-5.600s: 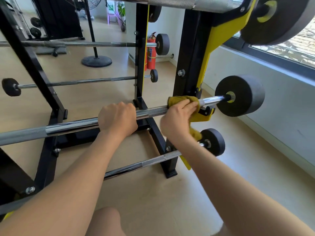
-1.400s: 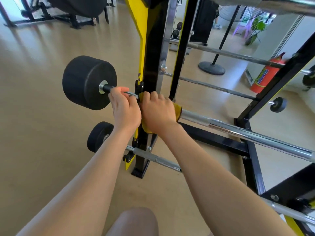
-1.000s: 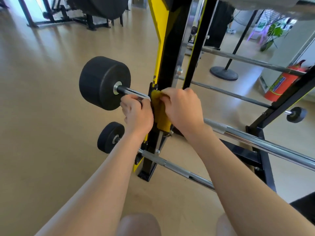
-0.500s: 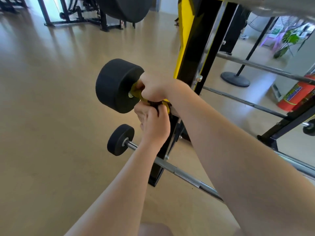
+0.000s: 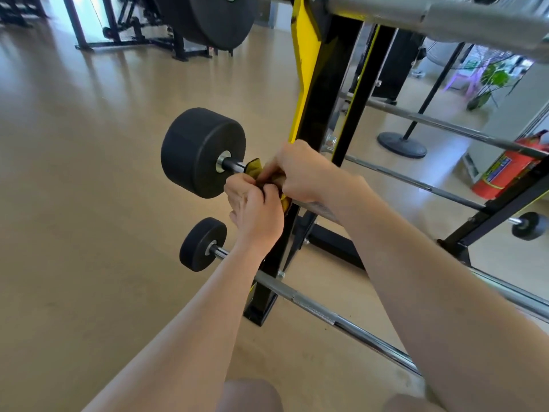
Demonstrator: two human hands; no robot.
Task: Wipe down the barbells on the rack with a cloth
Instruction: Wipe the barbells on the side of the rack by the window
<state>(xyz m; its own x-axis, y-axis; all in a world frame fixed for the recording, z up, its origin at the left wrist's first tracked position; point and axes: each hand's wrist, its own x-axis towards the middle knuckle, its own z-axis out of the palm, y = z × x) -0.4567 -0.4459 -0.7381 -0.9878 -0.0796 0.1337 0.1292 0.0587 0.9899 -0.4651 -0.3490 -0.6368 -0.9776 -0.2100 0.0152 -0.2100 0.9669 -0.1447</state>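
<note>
A black and yellow rack upright carries several barbells. The middle barbell ends in a thick black weight on a chrome bar. A yellow cloth is wrapped round that bar just right of the weight. My right hand is closed over the cloth from above. My left hand grips the bar and the cloth's lower edge from below, touching the right hand. A lower barbell with a small black weight runs beneath my forearms.
A large black plate and a thick grey bar hang overhead. Behind the rack are thinner bars, a red fire extinguisher, a fan stand base and a potted plant. Tan floor stretches left.
Both hands and the cloth have slid from beside the upright out to the bar's end near the weight. In the last half second the right hand drew back slightly from the weight.
</note>
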